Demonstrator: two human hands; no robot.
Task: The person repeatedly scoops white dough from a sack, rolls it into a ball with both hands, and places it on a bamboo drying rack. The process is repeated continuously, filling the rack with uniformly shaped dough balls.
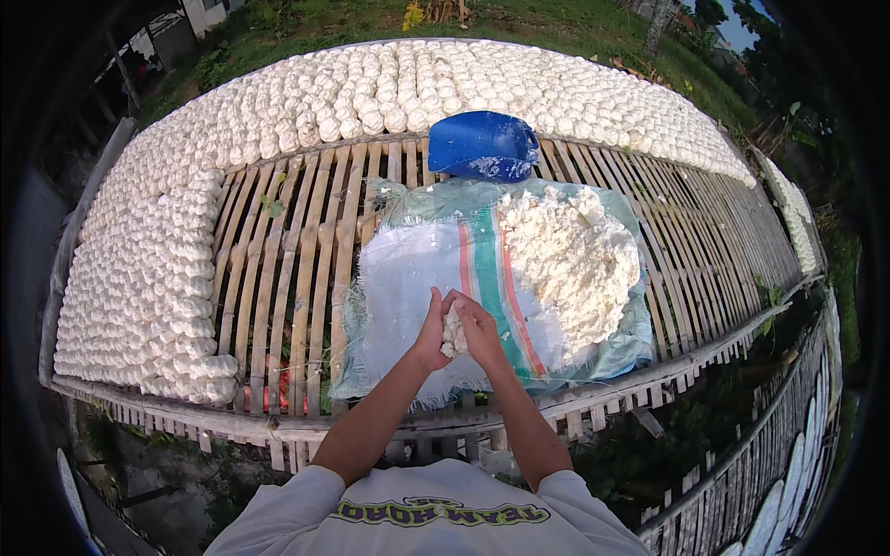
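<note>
My left hand (429, 338) and my right hand (476, 334) meet over a white woven sack (399, 278) with green and red stripes, cupped around a lump of white crumbly material (453, 335). Both hands are closed on it, fingertips coming together at the top. The sack lies on a pale green plastic sheet (627, 345). To the right of my hands, a large loose heap of the same white material (575, 264) rests on the sack and sheet.
A slatted bamboo rack (260, 259) carries dense rows of white rounded lumps (139, 287) along its left and back. A blue plastic container (473, 139) sits behind the sheet. A wooden rail (565, 408) edges the front; another bamboo rack (751, 463) stands lower right.
</note>
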